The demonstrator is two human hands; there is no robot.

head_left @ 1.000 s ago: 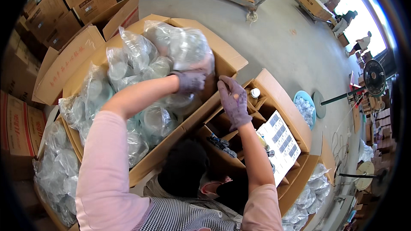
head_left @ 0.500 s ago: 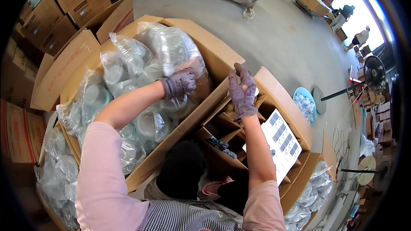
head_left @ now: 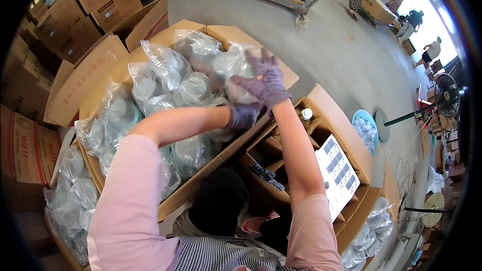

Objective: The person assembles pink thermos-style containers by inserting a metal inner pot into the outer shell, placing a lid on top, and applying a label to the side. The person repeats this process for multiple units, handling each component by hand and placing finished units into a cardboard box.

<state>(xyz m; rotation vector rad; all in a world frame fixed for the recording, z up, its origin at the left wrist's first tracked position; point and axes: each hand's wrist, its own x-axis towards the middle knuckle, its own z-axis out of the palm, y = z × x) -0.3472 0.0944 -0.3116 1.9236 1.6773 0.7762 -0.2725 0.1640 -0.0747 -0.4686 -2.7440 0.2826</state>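
Bag (head_left: 237,68), clear and wrinkled, at the right end of the big carton (head_left: 193,183), partly blurred. Just to the left of the right hand (head_left: 265,81), under its fingertips; touching or only overlapped from this angle, not possible to tell. Fingers and thumb of this hand widely spread, gloved in purple-grey. Right hand clearly the nearer one. Left hand (head_left: 244,116) lower, on the body side of the bag, by the near wall of the carton and below the right wrist; fingers mostly hidden, so not possible to tell if spread or gripping. Long axis of the bag seemingly away from the body more than across, but with ends unclear.

Around it, other bags (head_left: 168,68) of clear round containers, packed closely in the same carton. Directly at the right, a divided box (head_left: 339,125) with a white-capped bottle (head_left: 307,114), a white sheet (head_left: 337,175) over part of the dividers, and small dark packets (head_left: 267,176) nearer to the body. Farther, grey floor (head_left: 241,15); blue basin (head_left: 375,133) and fan (head_left: 447,93) to the right; trolley (head_left: 281,1) at the far side; stacked boxes (head_left: 118,10) far left; some people (head_left: 432,50) in the distance.
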